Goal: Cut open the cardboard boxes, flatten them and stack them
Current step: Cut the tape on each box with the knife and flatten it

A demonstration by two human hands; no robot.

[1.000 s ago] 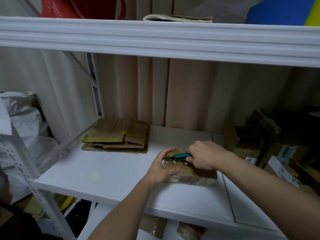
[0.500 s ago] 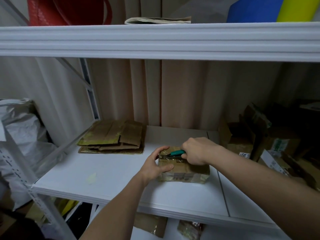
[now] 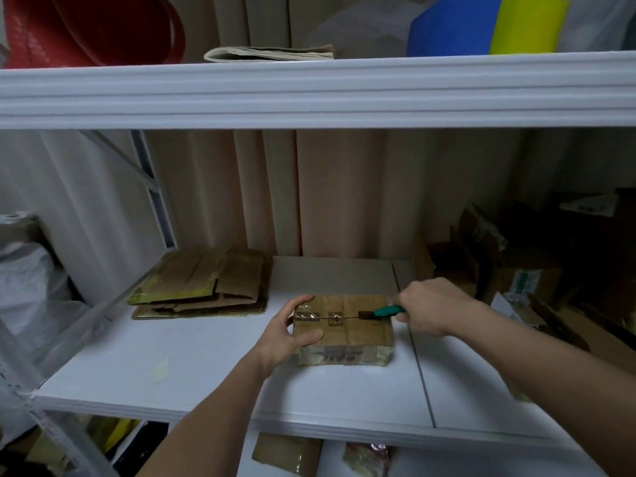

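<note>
Mid-frame on the shelf, I see my left hand clamping the cardboard box. My right hand grips the green cutter, whose blade sits on the tape seam running left-right.

A red bag, folded paper and blue and yellow rolls sit on the upper shelf; beige curtain hangs behind, white sacks left.

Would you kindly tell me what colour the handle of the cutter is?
Green-teal: the cutter handle shows in the head view, held by the right hand over the cardboard box.
</note>
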